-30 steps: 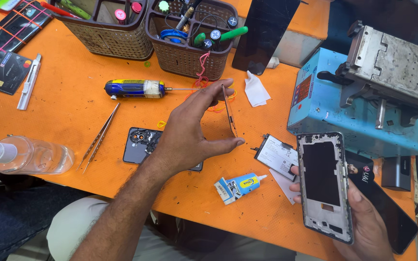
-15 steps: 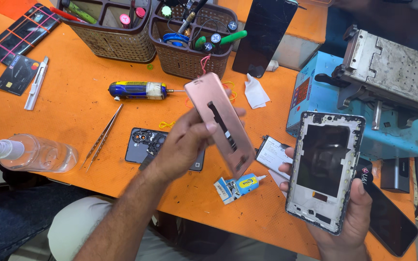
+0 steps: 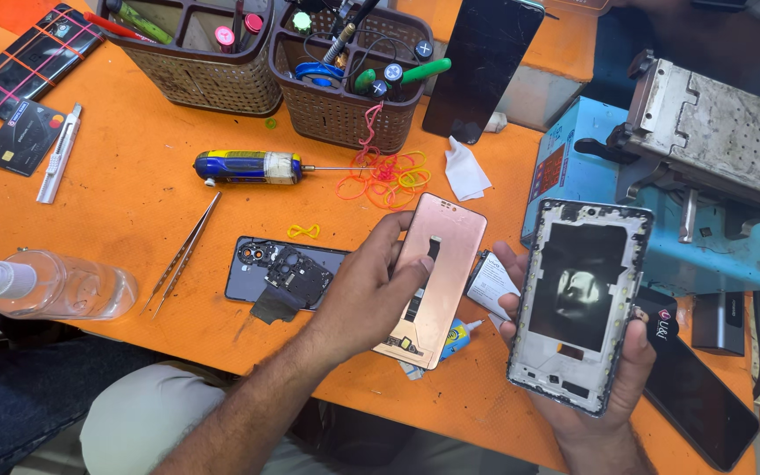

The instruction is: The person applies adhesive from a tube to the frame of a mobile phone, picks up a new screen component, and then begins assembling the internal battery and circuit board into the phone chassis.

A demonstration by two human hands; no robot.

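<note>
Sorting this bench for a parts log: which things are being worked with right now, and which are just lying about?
In hand:
left hand holds the pink panel
right hand holds the phone frame

Lying about:
tweezers
screwdriver
spray bottle
dark opened phone
rubber bands
glue tube
two baskets

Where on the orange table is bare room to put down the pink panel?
Bare orange lies between the card, the screwdriver and the tweezers. It is crowded around the rubber bands and the opened phone, and under the left hand holding the pink panel.
</note>
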